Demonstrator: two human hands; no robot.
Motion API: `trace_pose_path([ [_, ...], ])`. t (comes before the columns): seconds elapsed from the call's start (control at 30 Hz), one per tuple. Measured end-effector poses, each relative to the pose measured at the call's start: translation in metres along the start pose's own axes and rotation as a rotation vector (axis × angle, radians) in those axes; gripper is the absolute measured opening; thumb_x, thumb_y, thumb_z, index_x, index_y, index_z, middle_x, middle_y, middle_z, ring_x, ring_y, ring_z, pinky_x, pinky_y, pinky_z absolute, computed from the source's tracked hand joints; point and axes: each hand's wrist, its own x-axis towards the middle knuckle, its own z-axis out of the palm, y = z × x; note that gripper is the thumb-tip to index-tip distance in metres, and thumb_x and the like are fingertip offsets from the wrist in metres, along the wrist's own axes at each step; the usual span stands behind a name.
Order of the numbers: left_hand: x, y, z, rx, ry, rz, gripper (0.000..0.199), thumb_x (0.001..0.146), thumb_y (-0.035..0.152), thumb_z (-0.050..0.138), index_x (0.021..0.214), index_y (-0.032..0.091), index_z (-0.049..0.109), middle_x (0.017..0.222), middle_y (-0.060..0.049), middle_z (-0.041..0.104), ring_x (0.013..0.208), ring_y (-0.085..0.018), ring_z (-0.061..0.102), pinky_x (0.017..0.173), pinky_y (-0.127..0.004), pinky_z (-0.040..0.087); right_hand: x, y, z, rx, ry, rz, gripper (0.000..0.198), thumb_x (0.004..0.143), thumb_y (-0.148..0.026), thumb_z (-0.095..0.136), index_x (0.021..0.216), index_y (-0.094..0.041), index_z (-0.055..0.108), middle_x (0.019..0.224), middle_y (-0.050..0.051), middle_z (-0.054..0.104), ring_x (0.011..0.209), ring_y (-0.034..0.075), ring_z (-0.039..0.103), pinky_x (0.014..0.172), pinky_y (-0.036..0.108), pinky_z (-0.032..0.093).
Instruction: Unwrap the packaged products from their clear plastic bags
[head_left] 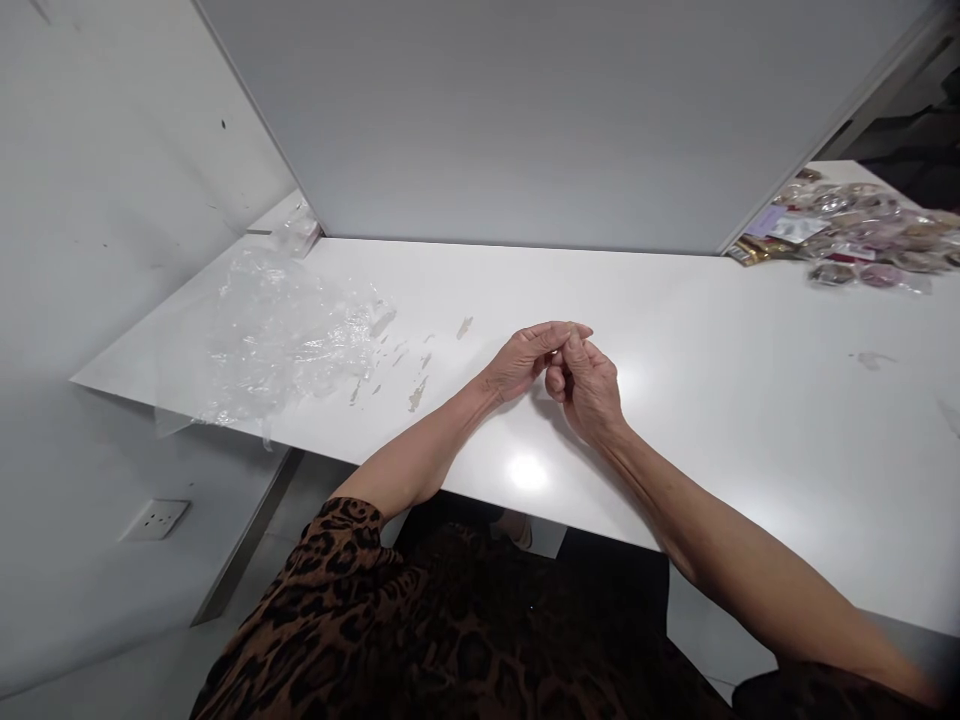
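Both of my hands meet above the middle of the white table (675, 330). My left hand (525, 358) has its fingers pressed together, with the fingertips against the other hand. My right hand (589, 385) is closed in a pinch, thumb on top and fingers curled under. Whatever lies between the fingertips, if anything, is too small or hidden to make out. To the left of my hands spreads a crumpled heap of clear plastic bags (277, 335).
Worn patches (420, 392) mark the tabletop between the plastic and my left hand. A grey partition (510, 130) rises along the back edge. Several packets in clear wrapping (862, 235) are piled at the far right. A wall socket (156, 519) sits low on the left.
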Motion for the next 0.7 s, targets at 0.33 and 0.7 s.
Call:
trace_pose_path([
  [0.33, 0.004, -0.011, -0.004, -0.153, -0.010, -0.059, 0.043, 0.085, 0.057, 0.076, 0.104, 0.019, 0.068, 0.047, 0.009, 0.055, 0.038, -0.012, 0.057, 0.042, -0.024, 0.048, -0.003, -0.001, 0.001, 0.028, -0.057, 0.046, 0.060, 0.076, -0.073, 0.080, 0.065, -0.021, 0.054, 0.046, -0.004, 0.050, 0.041, 0.006, 0.040, 0.039, 0.020, 0.031],
  [0.7, -0.003, 0.000, 0.006, -0.013, 0.004, 0.020, 0.041, 0.082, 0.058, 0.078, 0.091, 0.021, 0.062, 0.042, 0.013, 0.048, 0.031, -0.007, 0.048, 0.038, -0.020, 0.043, -0.001, 0.005, -0.004, 0.067, -0.163, 0.069, 0.059, 0.079, -0.074, 0.076, 0.063, -0.021, 0.057, 0.046, -0.002, 0.051, 0.039, 0.009, 0.041, 0.039, 0.023, 0.031],
])
